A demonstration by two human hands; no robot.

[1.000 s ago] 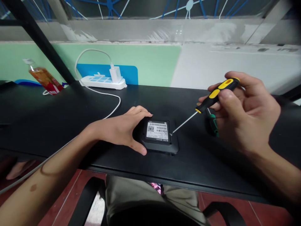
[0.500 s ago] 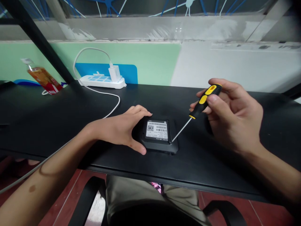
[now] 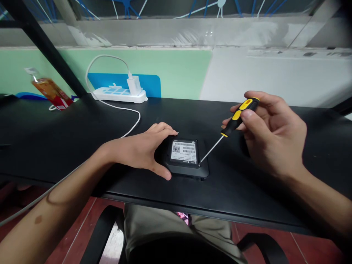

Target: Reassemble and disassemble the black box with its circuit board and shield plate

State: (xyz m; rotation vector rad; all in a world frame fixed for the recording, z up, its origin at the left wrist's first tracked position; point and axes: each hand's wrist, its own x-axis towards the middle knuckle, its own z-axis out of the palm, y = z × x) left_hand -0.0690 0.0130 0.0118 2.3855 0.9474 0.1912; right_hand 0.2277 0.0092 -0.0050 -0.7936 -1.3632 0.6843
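Note:
A flat black electronic device lies on the desk, bearing a white printed label with a QR code. My left hand braces its left side, thumb at the near corner and fingers by the far edge. In my right hand is a screwdriver with a black and yellow handle, pinched between thumb and fingers. Its thin shaft slants down to the left, the tip at the label panel's near right corner. A small shiny spot, perhaps a screw head, shows at the tip.
A white power strip with a plugged-in charger stands by the wall. Its white cable runs across the desk behind my left forearm. A drink bottle is at the far left. The black desk's front edge lies near my lap.
The screwdriver tip has shifted very slightly up, and a shiny spot now shows beside it. My right hand has moved a hair left; my left hand stays put.

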